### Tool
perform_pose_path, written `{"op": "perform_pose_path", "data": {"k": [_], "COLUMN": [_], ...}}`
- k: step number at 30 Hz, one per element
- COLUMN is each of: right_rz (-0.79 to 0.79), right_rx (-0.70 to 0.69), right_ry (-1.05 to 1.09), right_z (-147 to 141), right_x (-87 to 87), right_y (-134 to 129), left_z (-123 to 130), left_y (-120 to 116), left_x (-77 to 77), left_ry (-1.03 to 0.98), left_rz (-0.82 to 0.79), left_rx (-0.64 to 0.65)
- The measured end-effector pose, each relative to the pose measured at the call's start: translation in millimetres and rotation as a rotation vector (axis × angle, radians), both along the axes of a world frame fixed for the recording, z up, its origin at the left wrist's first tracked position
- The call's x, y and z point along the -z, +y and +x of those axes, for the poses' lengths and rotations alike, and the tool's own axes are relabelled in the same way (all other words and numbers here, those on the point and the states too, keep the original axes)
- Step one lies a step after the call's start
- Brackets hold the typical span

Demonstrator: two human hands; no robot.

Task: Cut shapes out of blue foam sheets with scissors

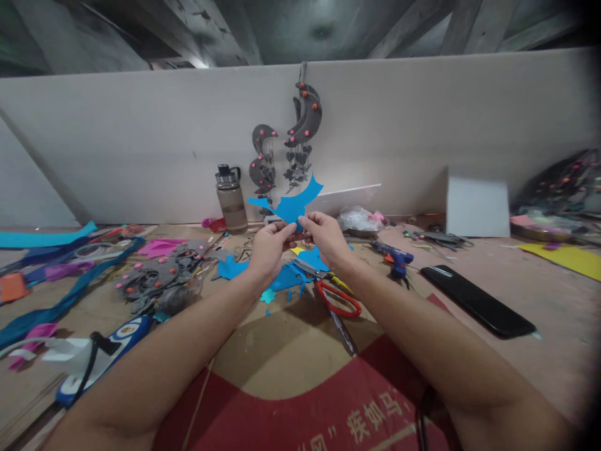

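A bottle (231, 207) stood near the wall (141, 144). The left hand (271, 249) had thumb and fingers pinched shut on the lower edge of the blue piece (295, 205), held up above the table (558, 300). The right hand (327, 237) pinched it too, fingers closed, just beside. Below lay scissors (323, 294); farther right, a glue gun (399, 258) and phone (476, 302).

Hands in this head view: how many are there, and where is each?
2: the left hand and the right hand, side by side near the middle of the picture, both pinching the blue cut piece. No other hand shows.
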State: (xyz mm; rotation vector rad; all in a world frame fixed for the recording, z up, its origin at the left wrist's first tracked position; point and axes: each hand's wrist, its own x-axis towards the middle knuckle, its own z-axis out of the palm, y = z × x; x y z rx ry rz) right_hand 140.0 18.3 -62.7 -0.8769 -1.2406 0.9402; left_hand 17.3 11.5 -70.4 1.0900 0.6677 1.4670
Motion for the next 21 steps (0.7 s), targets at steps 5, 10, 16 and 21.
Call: {"op": "perform_pose_path", "data": {"k": [5, 10, 16, 21], "right_rz": [-0.057, -0.046, -0.016, -0.001], "right_rx": [-0.090, -0.086, -0.068, -0.045], "right_ry": [0.107, 0.041, 0.010, 0.036], "right_z": [3.8, 2.8, -0.3, 1.6], "right_x": [-5.4, -4.3, -1.1, 0.9], "right_y": [-1.6, -2.5, -2.6, 1.4], "left_z": [-1.4, -1.3, -0.2, -0.4], "left_y": [-0.2, 0.1, -3.4, -3.6], "left_x": [-4.0, -3.9, -5.5, -5.1], "left_ry": [-0.009, -0.010, -0.003, -0.038], "left_rz": [-0.044, -0.042, -0.025, -0.029], "left_rx": [-0.018, -0.009, 0.000, 0.025]}}
